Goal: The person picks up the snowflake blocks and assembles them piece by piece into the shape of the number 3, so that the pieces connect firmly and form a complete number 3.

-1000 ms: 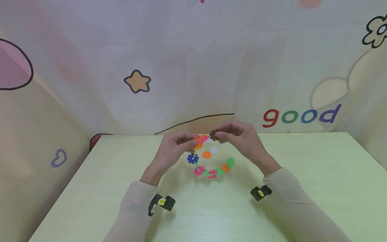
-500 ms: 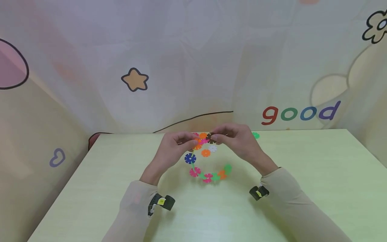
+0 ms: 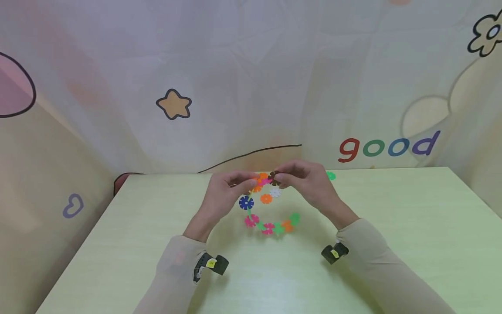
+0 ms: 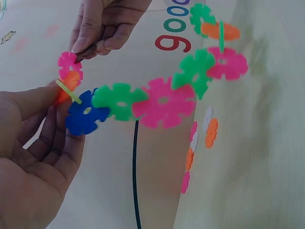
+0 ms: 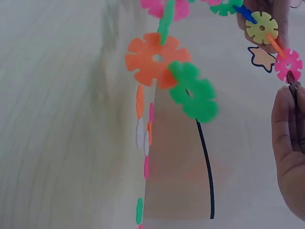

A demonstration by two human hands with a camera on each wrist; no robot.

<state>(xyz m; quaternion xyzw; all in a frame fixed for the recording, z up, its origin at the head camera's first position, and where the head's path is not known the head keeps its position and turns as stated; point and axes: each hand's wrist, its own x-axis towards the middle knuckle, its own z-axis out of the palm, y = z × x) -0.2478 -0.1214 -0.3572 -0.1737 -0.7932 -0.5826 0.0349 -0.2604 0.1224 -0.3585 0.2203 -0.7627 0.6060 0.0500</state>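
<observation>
Closed gap: your right hand (image 3: 310, 181) brought brown disc (image 3: 274, 178) against chain's top end. Fingers pinch disc, clamped tight. Your left hand (image 3: 225, 192) pinches chain (image 3: 270, 226) near orange piece (blue one just below), rest dangling in curve above green table (image 3: 392, 244). Loose discs (image 3: 270, 195) lie behind.

Pale green bench (image 3: 392, 226). Loose discs on it: 1 orange disc (image 3: 266, 199), 1 white disc (image 3: 275, 192) just beside; 1 green disc (image 3: 330, 175) well apart, rightward.
</observation>
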